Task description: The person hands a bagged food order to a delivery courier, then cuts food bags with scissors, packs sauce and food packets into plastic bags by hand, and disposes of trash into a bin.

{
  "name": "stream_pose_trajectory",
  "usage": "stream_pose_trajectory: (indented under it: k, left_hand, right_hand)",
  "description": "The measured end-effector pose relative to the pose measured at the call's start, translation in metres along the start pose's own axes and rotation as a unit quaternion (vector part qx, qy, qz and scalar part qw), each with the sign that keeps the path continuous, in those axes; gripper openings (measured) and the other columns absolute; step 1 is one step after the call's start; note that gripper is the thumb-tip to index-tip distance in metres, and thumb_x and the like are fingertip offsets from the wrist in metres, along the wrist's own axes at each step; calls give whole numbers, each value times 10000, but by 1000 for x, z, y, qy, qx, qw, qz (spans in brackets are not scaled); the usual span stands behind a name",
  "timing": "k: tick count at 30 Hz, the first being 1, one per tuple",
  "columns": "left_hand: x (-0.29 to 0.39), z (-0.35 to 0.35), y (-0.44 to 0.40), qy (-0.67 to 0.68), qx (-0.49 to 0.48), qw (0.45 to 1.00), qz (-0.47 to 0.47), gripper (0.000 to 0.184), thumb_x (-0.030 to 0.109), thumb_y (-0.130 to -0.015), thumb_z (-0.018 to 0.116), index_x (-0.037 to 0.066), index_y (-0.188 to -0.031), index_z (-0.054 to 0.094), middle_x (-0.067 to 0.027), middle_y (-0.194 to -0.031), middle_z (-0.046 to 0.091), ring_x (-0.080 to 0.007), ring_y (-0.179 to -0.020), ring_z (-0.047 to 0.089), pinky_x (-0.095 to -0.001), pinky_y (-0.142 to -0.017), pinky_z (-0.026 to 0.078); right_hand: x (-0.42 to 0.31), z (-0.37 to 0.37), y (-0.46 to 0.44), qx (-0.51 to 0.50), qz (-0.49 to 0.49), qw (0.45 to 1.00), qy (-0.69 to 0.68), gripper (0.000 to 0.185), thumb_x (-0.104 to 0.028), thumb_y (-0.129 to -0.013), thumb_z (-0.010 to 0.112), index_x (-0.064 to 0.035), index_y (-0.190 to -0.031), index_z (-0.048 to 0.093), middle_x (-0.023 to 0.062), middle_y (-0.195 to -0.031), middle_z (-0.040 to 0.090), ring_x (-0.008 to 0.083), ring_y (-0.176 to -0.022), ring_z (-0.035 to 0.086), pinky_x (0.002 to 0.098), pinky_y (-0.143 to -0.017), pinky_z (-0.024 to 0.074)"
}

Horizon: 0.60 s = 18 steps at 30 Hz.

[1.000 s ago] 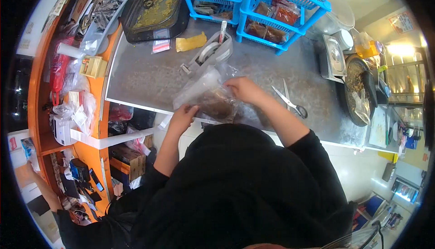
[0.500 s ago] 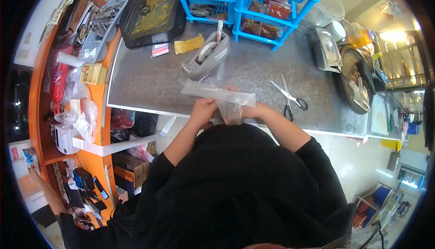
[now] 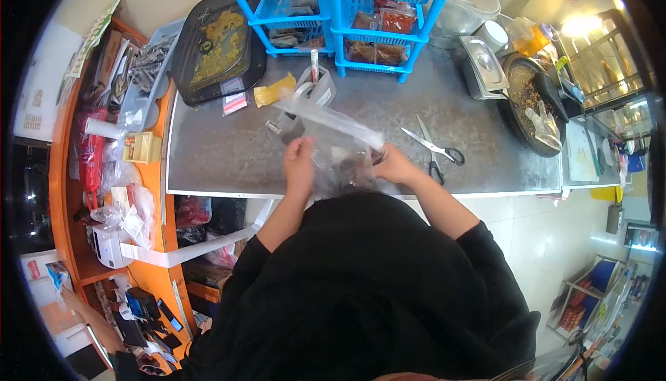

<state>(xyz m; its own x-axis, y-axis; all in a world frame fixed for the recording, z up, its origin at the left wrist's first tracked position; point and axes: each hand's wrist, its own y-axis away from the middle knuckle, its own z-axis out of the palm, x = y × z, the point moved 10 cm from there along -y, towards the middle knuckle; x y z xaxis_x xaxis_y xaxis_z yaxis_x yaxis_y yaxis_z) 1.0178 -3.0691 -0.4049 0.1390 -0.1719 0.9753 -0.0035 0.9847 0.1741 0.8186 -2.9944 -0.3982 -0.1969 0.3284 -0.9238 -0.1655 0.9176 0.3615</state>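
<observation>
A clear plastic bag [image 3: 340,162] is stretched between my hands at the table's front edge, with its flat, whitish upper band slanting down to the right. My right hand [image 3: 397,164] is closed on the bag's right side. At the opposite side, my left hand [image 3: 300,166] has its fingers curled together against the plastic. Dark patches show through the bag; whether they are contents cannot be made out. Just beyond the bag stands a grey tape dispenser [image 3: 320,93], partly covered by the plastic. Scissors [image 3: 433,148] with black handles lie spread to the right of my right hand.
Blue basket racks [image 3: 336,17] with packets stand at the back. A black tray [image 3: 243,75] with yellowish residue is at left, near a yellow packet [image 3: 275,91]. At right are a steel container [image 3: 483,69] and a dark round pan [image 3: 531,103]. Another person's hand [image 3: 73,301] shows far left.
My hands have moved apart, and the bag has gone from bunched and nearly level to spread and slanting. My left hand is farther left. The whole view has also shifted slightly.
</observation>
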Motion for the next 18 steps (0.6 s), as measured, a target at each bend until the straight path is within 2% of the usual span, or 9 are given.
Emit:
stream_pose_trajectory:
  k: [1, 4, 6, 9, 11, 12, 15, 18]
  left_hand:
    - [2, -7, -7, 7, 2, 1000, -9, 167, 216, -914, 603, 58, -866, 621, 24, -814, 599, -48, -725, 487, -210, -663, 392]
    - [-2, -23, -19, 2, 32, 999, 6, 182, 226, -925, 586, 63, -846, 601, 25, -795, 582, -51, -712, 475, -215, -654, 388]
    - [-10, -35, -24, -17, 43, 999, 2, 183, 225, -926, 583, 57, -857, 601, 22, -783, 573, -54, -707, 471, -218, -647, 388]
    - [-29, -37, -19, -94, 39, 991, -91, 250, 277, -900, 604, 29, -871, 609, 5, -767, 558, -80, -740, 508, -239, -667, 415]
    - [-34, -30, -13, -158, 17, 985, -60, 279, 295, -877, 629, 18, -884, 601, -14, -774, 563, -109, -733, 521, -264, -670, 428]
    - [-38, -28, -11, -189, 6, 981, -43, 296, 305, -866, 641, 13, -891, 598, -24, -777, 565, -123, -730, 527, -277, -671, 434]
    - [-66, -30, -3, -274, -61, 953, -117, 363, 313, -829, 684, -7, -956, 569, -65, -822, 571, -170, -752, 535, -315, -690, 442]
    - [-62, -47, -1, -288, -35, 946, -146, 447, 295, -795, 717, -26, -1039, 524, -115, -916, 564, -200, -811, 536, -349, -708, 446]
  right_hand:
    - [13, -7, -2, -3, 35, 998, -53, 380, -6, -736, 685, -63, -1101, 596, 51, -950, 654, 124, -803, 621, 289, -676, 522]
    - [-8, -50, 9, 102, -65, 980, -158, 342, -6, -734, 713, -42, -1053, 593, 20, -867, 634, 74, -636, 565, 225, -558, 483]
    - [5, -83, 14, 171, -29, 972, -160, 373, -17, -746, 713, -35, -1091, 572, 26, -864, 633, 87, -643, 575, 218, -520, 484]
    - [11, -119, 25, 223, 31, 965, -135, 428, -54, -764, 719, -32, -1151, 536, 39, -892, 634, 104, -687, 593, 217, -485, 493]
    - [15, -138, 34, 276, 72, 955, -81, 455, -104, -794, 714, -44, -1196, 510, 63, -955, 631, 124, -752, 607, 237, -485, 513]
    - [19, -146, 34, 283, 60, 953, -93, 448, -111, -803, 707, -49, -1199, 507, 65, -962, 626, 130, -754, 607, 243, -488, 516]
    - [17, -160, 41, 293, 39, 947, -123, 385, -120, -846, 662, -72, -1191, 499, 60, -984, 610, 147, -772, 607, 283, -523, 541]
    - [13, -170, 56, 338, 43, 926, -160, 351, -131, -869, 636, -72, -1179, 482, 48, -1009, 606, 143, -784, 607, 295, -522, 533]
